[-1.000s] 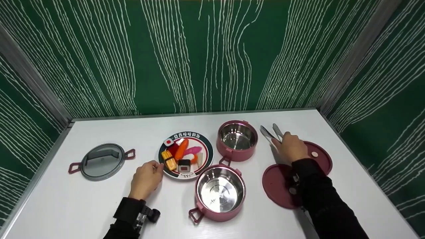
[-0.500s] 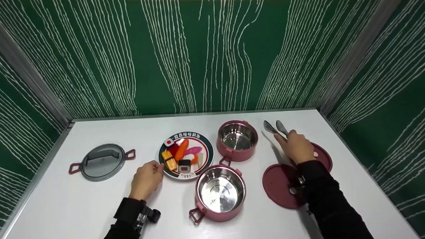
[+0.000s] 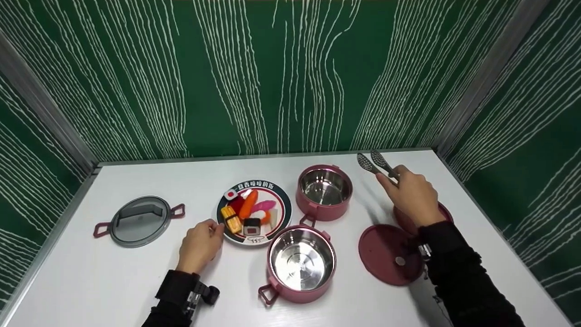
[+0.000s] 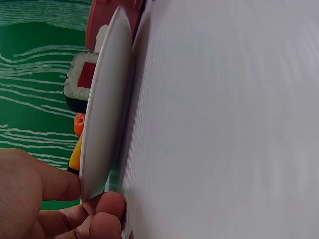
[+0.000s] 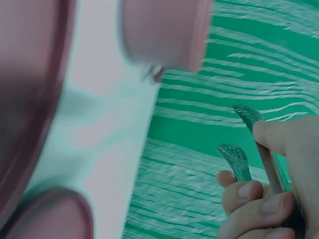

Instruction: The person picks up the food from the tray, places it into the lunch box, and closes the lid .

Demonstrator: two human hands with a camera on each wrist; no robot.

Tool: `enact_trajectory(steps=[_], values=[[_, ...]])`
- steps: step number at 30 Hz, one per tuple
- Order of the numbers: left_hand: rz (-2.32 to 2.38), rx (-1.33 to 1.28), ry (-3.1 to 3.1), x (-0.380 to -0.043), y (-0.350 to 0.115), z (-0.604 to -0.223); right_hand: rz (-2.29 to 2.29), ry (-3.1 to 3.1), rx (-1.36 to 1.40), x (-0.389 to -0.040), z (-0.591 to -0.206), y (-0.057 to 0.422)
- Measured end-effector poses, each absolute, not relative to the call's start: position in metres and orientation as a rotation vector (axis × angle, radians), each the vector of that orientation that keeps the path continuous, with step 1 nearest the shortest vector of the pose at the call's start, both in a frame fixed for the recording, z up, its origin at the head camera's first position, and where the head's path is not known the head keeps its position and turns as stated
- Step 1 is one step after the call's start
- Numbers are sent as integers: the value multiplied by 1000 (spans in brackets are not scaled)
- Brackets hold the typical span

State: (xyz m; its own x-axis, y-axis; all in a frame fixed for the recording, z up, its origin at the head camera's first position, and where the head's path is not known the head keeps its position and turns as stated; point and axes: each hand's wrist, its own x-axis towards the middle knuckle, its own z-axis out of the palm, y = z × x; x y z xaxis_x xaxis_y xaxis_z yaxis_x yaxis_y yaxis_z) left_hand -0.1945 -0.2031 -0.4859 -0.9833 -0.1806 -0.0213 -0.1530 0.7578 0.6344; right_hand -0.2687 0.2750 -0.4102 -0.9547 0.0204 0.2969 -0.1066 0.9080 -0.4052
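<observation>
My right hand (image 3: 412, 194) grips a pair of metal tongs (image 3: 380, 164) above the table, right of the back pot; their two perforated tips stand apart, with nothing between them. In the right wrist view the thumb and fingers wrap the tongs (image 5: 269, 164). My left hand (image 3: 201, 245) pinches the left rim of a round plate (image 3: 285, 200), thumb above and fingers below in the left wrist view. On the plate lie toy foods: an orange carrot (image 3: 248, 204), a yellow piece with a dark band (image 3: 231, 220), a sushi roll (image 3: 252, 227) and several others.
Two pink pots with steel insides, one back (image 3: 323, 211) and one front (image 3: 302, 296), stand right of the plate. A glass lid (image 3: 140, 222) lies far left. Two dark red round lids, one front (image 3: 379, 254) and one partly under the right arm (image 3: 445, 211), lie at right.
My right hand has lifted the tongs off the table area near the red lids, moving up and slightly right. The left hand and the plate have stayed in place.
</observation>
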Motion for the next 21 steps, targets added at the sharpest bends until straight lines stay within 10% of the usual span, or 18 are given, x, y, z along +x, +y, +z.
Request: enact_trajectory(steps=[21], values=[[-1038, 271, -2897, -195, -203, -487, 676, -2908, 614, -238, -373, 171]])
